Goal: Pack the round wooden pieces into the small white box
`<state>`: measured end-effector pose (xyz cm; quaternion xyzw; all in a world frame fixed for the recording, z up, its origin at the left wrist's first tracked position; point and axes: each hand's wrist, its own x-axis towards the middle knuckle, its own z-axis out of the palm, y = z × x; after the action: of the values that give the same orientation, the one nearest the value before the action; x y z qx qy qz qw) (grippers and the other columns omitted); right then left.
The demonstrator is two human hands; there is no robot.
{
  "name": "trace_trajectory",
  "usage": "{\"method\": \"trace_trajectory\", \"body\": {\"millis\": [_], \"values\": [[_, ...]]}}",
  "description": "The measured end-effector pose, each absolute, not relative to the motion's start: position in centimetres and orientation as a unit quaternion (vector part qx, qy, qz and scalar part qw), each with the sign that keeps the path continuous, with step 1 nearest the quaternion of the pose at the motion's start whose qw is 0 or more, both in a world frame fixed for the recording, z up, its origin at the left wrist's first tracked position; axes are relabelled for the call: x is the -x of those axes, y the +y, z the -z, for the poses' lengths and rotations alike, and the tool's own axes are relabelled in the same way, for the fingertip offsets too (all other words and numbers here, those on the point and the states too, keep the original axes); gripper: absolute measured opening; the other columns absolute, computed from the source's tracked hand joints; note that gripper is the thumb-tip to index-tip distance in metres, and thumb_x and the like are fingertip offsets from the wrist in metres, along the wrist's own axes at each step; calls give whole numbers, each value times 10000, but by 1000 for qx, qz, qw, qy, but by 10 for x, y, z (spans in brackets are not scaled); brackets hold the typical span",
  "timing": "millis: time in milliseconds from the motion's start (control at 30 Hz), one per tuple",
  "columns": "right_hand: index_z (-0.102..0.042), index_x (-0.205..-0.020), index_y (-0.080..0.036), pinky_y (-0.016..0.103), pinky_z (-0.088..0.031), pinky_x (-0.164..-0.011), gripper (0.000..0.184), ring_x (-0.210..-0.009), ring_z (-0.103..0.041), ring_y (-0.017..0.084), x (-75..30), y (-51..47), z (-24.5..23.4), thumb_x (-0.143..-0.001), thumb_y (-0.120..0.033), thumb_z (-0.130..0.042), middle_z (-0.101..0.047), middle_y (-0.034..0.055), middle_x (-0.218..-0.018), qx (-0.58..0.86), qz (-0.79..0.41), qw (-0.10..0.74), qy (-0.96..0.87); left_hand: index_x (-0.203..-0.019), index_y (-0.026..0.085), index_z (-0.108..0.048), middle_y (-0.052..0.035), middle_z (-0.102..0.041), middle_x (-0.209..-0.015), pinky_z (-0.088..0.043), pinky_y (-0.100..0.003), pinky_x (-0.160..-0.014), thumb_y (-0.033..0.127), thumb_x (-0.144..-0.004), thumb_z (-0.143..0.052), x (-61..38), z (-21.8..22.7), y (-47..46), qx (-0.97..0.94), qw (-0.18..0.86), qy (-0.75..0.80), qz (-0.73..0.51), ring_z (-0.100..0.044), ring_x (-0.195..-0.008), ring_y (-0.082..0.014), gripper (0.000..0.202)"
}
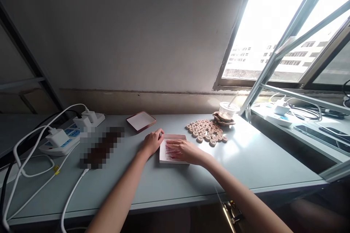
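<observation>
A shallow white box (175, 161) rests near the middle of the table. Inside it lies a paper sheet (168, 154) with red lines, partly covered by my right hand (183, 150), whose fingers are stretched flat across it. At the box's far left corner, my left hand (153, 142) has its fingers curled in against the edge. A box lid (141, 120), white inside with a dark red rim, sits farther back on the left. Round wooden Chinese chess pieces (203, 130) are spread to the right of the box, most with their marked faces up.
A clear plastic cup (228, 109) with a straw stands on a brown carved holder (218, 119) by the window. To the left are power strips (61, 143) with plugs and white cables (35, 145). A pixelated dark object (101, 149) lies nearby. Metal frame posts flank the table (246, 167).
</observation>
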<state>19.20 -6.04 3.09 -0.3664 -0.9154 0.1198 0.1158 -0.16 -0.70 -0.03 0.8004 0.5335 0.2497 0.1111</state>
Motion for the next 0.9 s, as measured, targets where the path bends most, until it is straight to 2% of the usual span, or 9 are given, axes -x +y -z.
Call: {"method": "trace_trajectory", "body": {"millis": [233, 400, 533, 600, 667, 800, 900], "values": [[-527, -1223, -262, 366, -435, -923, 385, -1132, -499, 215, -196, -58, -33, -841, -312, -534, -517, 55, -1279, 386, -89, 155, -905, -933, 214, -551, -8, -597, -650, -334, -240, -569, 254, -856, -392, -1, 1, -5, -799, 108, 544, -233, -581, -652, -173, 182], [-606, -1097, -251, 367, -440, -811, 276, -1003, -519, 219, -214, -27, -40, -901, -274, -412, -587, 68, -1108, 502, 43, 228, -833, -944, 222, -543, -6, -599, -649, -308, -243, -554, 263, -866, -368, -2, -1, -6, -803, 106, 540, -228, -584, -656, -178, 195], [-656, -1000, -194, 396, -397, -803, 223, -977, -500, 266, -237, 7, -35, -837, -253, -516, -600, 114, -1031, 585, 113, 150, -789, -907, 217, -560, -9, -589, -627, -292, -241, -548, 289, -867, -376, -2, -1, -8, -791, 84, 566, -218, -586, -647, -179, 201], [-683, -882, -180, 378, -385, -775, 169, -917, -510, 258, -243, 19, -30, -818, -231, -535, -619, 122, -950, 604, 119, 111, -780, -879, 216, -571, -11, -587, -616, -282, -240, -544, 306, -862, -387, -2, 0, -8, -784, 72, 578, -212, -584, -641, -180, 206], [-683, -812, -180, 362, -372, -760, 157, -866, -516, 239, -244, 25, -26, -820, -217, -531, -628, 115, -892, 616, 125, 112, -770, -867, 222, -577, -8, -587, -607, -272, -240, -538, 320, -863, -386, -2, 0, -7, -786, 74, 576, -212, -577, -626, -177, 215], [-667, -859, -202, 357, -362, -792, 159, -876, -521, 220, -237, 20, -29, -835, -298, -542, -630, 78, -895, 594, 104, 192, -774, -852, 235, -599, -3, -597, -609, -277, -240, -534, 335, -860, -394, -3, 0, -6, -781, 87, 575, -228, -569, -614, -175, 228], [-648, -930, -234, 310, -385, -799, 195, -920, -527, 188, -225, 6, -38, -845, -367, -534, -615, 41, -949, 513, 25, 265, -816, -846, 240, -622, -8, -614, -636, -307, -243, -551, 354, -855, -404, -1, 1, -2, -764, 86, 593, -238, -575, -632, -183, 246]]}}
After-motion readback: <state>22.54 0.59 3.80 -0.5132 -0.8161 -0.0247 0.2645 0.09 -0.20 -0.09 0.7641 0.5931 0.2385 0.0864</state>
